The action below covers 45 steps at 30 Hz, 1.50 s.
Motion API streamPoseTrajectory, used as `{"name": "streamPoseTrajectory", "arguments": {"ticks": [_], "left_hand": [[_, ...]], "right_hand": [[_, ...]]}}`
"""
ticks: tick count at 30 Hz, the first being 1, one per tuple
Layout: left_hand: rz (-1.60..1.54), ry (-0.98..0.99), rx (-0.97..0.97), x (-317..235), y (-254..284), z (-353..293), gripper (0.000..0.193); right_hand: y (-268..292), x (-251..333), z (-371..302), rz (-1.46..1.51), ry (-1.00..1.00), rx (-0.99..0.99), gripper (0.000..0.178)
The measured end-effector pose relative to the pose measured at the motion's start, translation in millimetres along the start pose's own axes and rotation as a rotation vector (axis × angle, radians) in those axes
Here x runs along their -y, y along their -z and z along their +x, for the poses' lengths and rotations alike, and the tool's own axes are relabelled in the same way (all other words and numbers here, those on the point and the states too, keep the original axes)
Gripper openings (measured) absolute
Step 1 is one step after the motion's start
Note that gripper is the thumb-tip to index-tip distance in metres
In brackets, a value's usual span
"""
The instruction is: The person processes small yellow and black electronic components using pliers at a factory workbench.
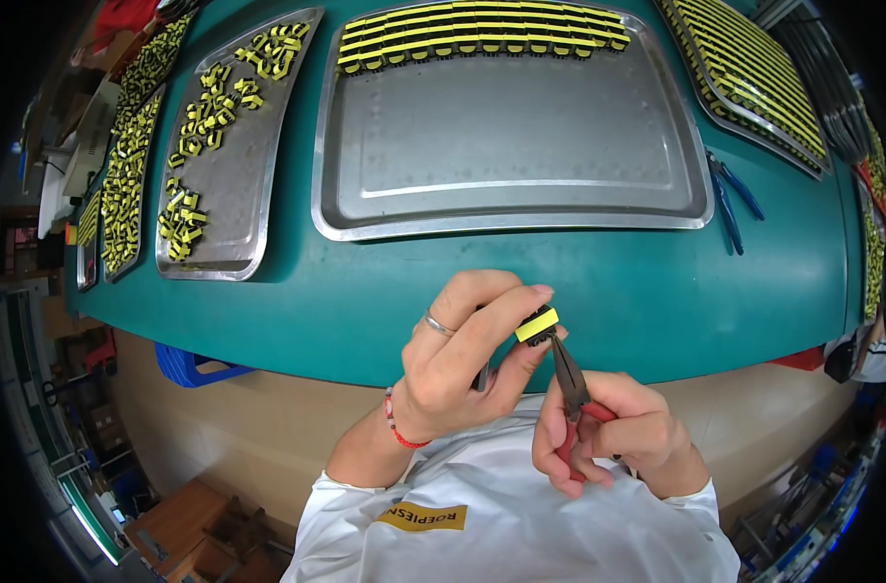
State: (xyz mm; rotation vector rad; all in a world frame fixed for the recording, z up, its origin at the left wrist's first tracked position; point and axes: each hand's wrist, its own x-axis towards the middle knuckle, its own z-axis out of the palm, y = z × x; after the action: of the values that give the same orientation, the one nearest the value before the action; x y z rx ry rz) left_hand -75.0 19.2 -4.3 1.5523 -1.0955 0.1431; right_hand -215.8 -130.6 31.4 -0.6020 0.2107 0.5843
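Observation:
My left hand [462, 355] pinches a small yellow-and-black transformer [537, 327] between thumb and fingertips, above the near edge of the green table. Part of a dark object [480, 377] shows below those fingers; its kind is hidden. In my right hand [623, 428] are needle-nose pliers [571, 379] with red handles and dark jaws. The jaw tips reach the lower right side of the transformer, among its dark pins. Whether the tips grip a pin is too small to tell.
Ahead on the green table [404, 291] lies a metal tray [511, 126] with neat rows of transformers along its far side. A left tray [234, 209] holds loose ones; a far-right tray [754, 83] holds packed rows. Blue-handled pliers [730, 199] lie beside the middle tray.

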Motion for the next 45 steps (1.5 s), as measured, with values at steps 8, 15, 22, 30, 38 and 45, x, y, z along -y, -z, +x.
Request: {"name": "streamPoseTrajectory", "arguments": {"ticks": [8, 15, 22, 30, 38, 45], "left_hand": [[0.002, -0.002, -0.014, 0.6, 0.3, -0.5, 0.032], [0.002, 0.039, -0.013, -3.7, 1.1, 0.1, 0.039], [-0.018, -0.024, -0.057, 3.9, -1.7, -3.0, 0.042], [-0.004, -0.016, -0.071, 4.1, -2.2, -4.0, 0.04], [-0.325, 0.538, 0.024, -10.4, 4.8, -6.4, 0.04], [-0.531, 0.506, 0.114, -4.2, 10.8, -8.3, 0.037]], "right_hand": [[1.5, -3.1, 1.5, 0.028, 0.004, 0.046, 0.046], [3.7, -1.8, 2.8, 0.102, -0.062, 0.09, 0.051], [5.9, -5.7, 4.9, 0.113, -0.04, 0.103, 0.051], [7.6, -4.6, 3.7, 0.088, -0.003, 0.102, 0.047], [4.8, 1.7, -1.0, 0.094, 0.095, 0.031, 0.047], [11.8, 4.0, -1.8, 0.028, 0.285, 0.039, 0.048]]}}
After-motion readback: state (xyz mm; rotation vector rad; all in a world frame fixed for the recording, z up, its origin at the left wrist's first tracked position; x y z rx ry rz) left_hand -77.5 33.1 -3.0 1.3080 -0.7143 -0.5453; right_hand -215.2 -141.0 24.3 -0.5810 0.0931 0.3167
